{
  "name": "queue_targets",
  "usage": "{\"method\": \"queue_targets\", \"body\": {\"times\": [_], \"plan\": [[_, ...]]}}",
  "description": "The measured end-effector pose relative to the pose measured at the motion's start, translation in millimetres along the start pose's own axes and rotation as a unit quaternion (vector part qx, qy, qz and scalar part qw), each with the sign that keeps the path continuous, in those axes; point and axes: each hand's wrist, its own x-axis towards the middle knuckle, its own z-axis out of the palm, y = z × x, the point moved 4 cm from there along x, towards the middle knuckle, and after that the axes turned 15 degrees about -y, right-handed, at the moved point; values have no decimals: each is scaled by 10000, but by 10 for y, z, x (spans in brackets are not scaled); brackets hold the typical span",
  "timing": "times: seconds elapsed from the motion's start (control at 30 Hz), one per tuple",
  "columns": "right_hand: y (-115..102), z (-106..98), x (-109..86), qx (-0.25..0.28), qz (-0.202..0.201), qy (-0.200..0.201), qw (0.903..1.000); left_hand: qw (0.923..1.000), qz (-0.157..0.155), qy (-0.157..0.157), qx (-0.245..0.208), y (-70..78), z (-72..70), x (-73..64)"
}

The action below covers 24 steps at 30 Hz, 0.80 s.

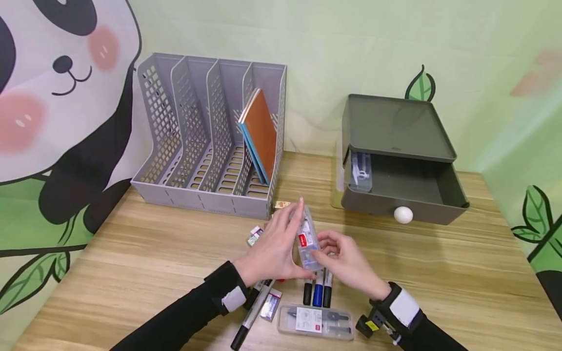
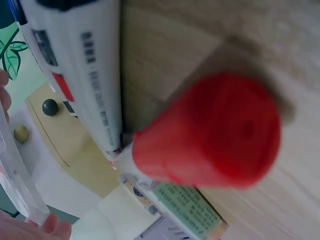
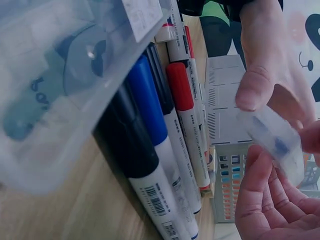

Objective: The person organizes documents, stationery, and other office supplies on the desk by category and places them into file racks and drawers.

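Note:
Above the middle of the table, both hands hold a slim clear plastic case [image 1: 309, 256] with a red label and something blue inside. My left hand [image 1: 273, 246] grips its left side, thumb at the lower end and fingers along the upper part. My right hand [image 1: 349, 261] pinches its lower right edge between thumb and fingers, as the right wrist view shows too. Just below the hands lie black and blue markers [image 1: 318, 295]. A clear compass case [image 1: 313, 321] lies nearer the front. In the left wrist view, a red marker cap [image 2: 210, 132] is close by.
A grey file rack [image 1: 202, 200] stands at the back left, with notebooks [image 1: 262, 129] in its right slot. At the right is a dark drawer box [image 1: 399, 124], its drawer pulled out with a clear case [image 1: 361, 175] inside. An eraser [image 1: 270, 306] lies beside a marker [image 1: 251, 319].

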Motion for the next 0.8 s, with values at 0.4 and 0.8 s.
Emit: {"method": "queue_targets", "body": {"times": [0.4,0.8], "plan": [[96,-6,-81,-16,-11,-68,10000,9145,-166,583,-4000,-150,-138,34],[84,-41,-117,122,-87,121,9998,8847,-480,695,-4584,-176,-189,95]]}}
